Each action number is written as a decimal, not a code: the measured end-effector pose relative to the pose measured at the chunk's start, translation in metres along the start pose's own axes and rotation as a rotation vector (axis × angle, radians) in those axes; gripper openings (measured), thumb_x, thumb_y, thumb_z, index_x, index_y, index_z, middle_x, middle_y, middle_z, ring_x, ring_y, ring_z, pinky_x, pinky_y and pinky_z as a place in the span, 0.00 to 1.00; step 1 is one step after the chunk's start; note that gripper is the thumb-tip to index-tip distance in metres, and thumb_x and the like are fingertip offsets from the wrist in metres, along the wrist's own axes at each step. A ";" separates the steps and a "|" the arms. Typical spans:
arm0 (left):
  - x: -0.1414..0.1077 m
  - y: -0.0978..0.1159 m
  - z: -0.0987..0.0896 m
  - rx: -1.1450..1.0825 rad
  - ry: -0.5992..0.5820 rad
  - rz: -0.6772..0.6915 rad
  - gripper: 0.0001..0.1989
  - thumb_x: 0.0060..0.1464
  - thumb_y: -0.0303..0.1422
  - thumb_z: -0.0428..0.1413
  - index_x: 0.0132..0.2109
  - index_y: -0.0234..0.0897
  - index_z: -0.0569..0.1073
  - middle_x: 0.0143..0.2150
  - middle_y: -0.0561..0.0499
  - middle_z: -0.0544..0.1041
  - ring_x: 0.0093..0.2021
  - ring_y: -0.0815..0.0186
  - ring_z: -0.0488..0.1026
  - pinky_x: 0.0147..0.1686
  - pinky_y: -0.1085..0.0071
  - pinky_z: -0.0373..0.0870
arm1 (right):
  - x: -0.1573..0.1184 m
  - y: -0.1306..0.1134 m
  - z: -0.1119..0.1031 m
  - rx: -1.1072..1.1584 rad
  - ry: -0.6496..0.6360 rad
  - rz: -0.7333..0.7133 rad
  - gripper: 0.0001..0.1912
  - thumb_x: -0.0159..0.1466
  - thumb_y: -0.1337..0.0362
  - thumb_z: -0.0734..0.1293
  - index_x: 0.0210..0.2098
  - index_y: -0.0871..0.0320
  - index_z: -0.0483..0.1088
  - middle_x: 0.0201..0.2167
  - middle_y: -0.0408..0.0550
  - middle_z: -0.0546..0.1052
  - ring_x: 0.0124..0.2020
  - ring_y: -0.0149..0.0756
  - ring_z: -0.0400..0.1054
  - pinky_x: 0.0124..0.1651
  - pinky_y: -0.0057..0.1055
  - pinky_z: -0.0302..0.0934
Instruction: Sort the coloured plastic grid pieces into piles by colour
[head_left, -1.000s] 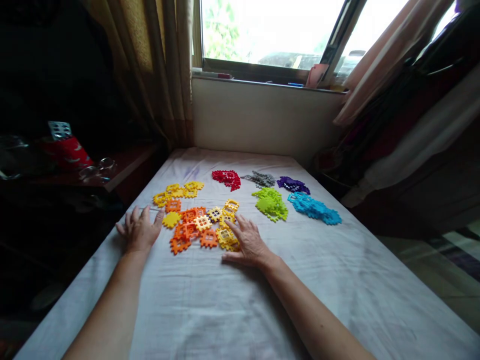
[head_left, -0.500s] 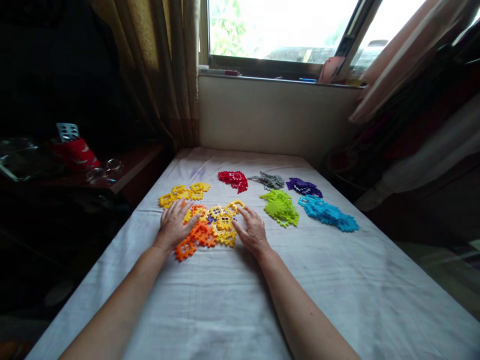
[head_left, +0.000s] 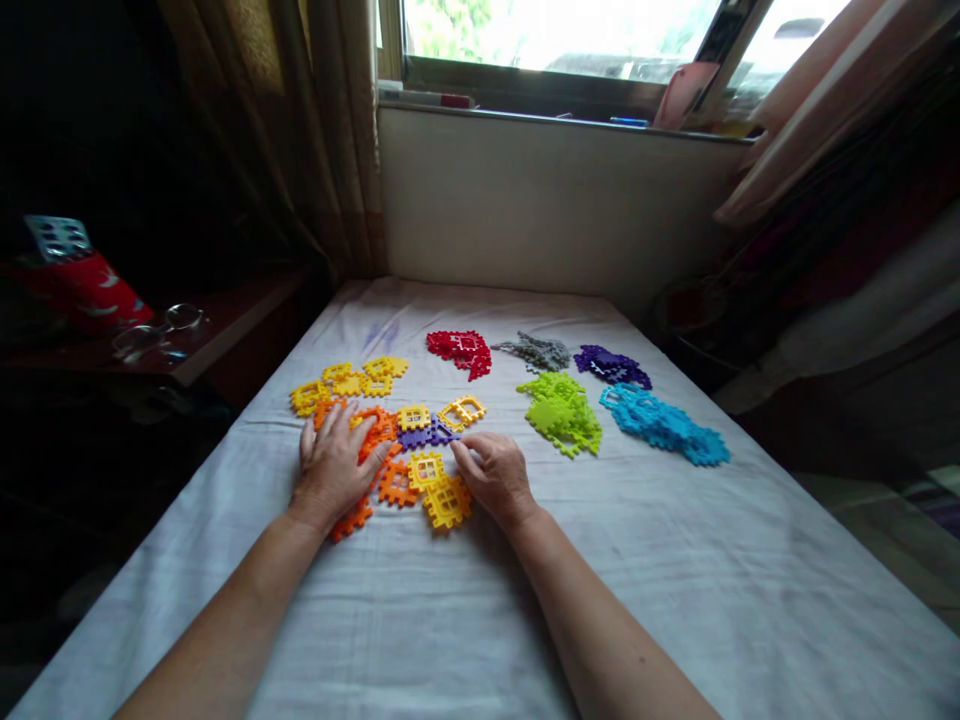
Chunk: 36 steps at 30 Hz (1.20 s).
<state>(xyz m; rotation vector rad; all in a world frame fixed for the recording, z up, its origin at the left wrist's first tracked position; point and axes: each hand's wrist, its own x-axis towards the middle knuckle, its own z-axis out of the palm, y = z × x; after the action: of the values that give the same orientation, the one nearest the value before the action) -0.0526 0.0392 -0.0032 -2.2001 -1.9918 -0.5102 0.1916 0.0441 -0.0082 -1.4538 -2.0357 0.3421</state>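
Observation:
My left hand (head_left: 334, 465) lies with fingers spread over orange interlocking plastic tiles (head_left: 397, 482), covering some of them. My right hand (head_left: 495, 475) is curled, its thumb and forefinger pinched at the right end of the purple tiles (head_left: 420, 434). Around these purple tiles are yellow window-shaped tiles (head_left: 447, 502), on the near side and on the far side. A yellow frame tile (head_left: 463, 411) lies just beyond my right fingertips. Farther left, past my left hand, a group of yellow tiles (head_left: 349, 380) is spread on the sheet.
Sorted piles lie farther back: red (head_left: 461, 350), grey (head_left: 541, 352), dark purple (head_left: 613, 366), lime green (head_left: 561, 413) and light blue (head_left: 664, 425). A side table at left holds eyeglasses (head_left: 157, 335) and a red container (head_left: 94, 290). A window wall closes the far end.
The yellow tiles in the middle have been spread apart, uncovering the purple tiles. My right hand's fingers have closed into a pinch. My left hand has shifted slightly left and nearer. The view has tilted down.

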 end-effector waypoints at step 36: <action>0.009 0.020 0.024 0.082 -0.059 0.025 0.26 0.56 0.44 0.51 0.59 0.44 0.75 0.68 0.42 0.67 0.70 0.46 0.57 0.68 0.41 0.43 | 0.103 0.188 -0.159 -0.247 0.337 0.735 0.18 0.63 0.60 0.60 0.39 0.59 0.80 0.31 0.54 0.81 0.36 0.42 0.75 0.40 0.32 0.64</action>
<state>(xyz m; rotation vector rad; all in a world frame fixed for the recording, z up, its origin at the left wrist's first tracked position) -0.0284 0.0524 -0.0198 -2.2125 -1.9735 -0.3588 0.4099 0.1861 0.0496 -2.2177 -1.2557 0.1179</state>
